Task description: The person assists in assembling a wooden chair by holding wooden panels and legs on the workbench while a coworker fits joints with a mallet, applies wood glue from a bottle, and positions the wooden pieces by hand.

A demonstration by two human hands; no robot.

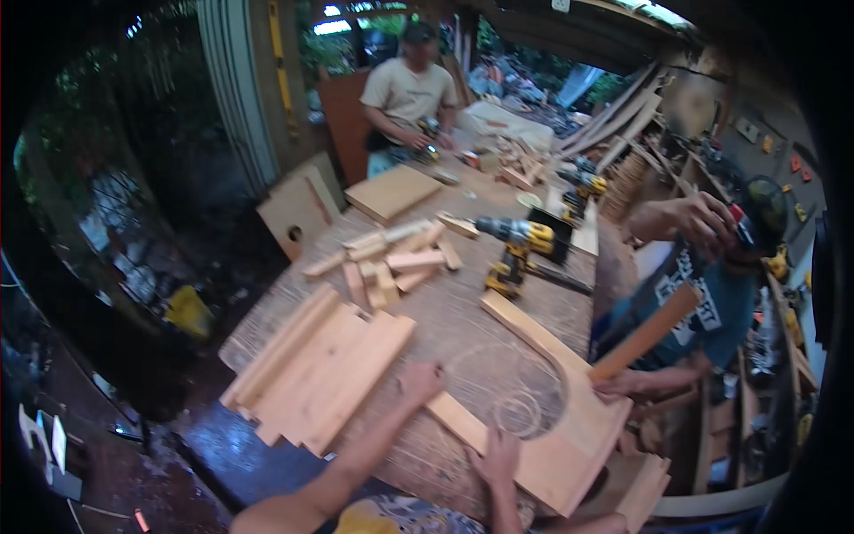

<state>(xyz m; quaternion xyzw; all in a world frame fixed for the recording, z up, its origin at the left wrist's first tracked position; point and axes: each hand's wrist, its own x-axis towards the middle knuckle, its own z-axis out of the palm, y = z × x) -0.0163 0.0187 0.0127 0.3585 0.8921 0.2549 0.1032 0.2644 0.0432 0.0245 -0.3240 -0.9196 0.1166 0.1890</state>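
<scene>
On the worktable lies a U-shaped wooden board (569, 454) with a rounded cutout; its two arms point away and left. My left hand (422, 381) is closed, fingers curled, beside the end of the board's nearer arm; whether anything is inside it is hidden. Gripping that same arm farther right is my right hand (498, 458), its fingers over the wood by the cutout. A thin pale ring (518, 415) shows inside the cutout. To the left of my left hand sits a wooden assembly (325, 369) of a flat panel with raised side pieces.
A yellow-and-black cordless drill (516, 249) stands beyond the board. Short wood blocks (400, 262) are piled left of it, near a flat panel (391, 191). At right, a co-worker's hand (623, 384) touches the board beside a wood strip (648, 329). Another person (414, 98) stands at the far end.
</scene>
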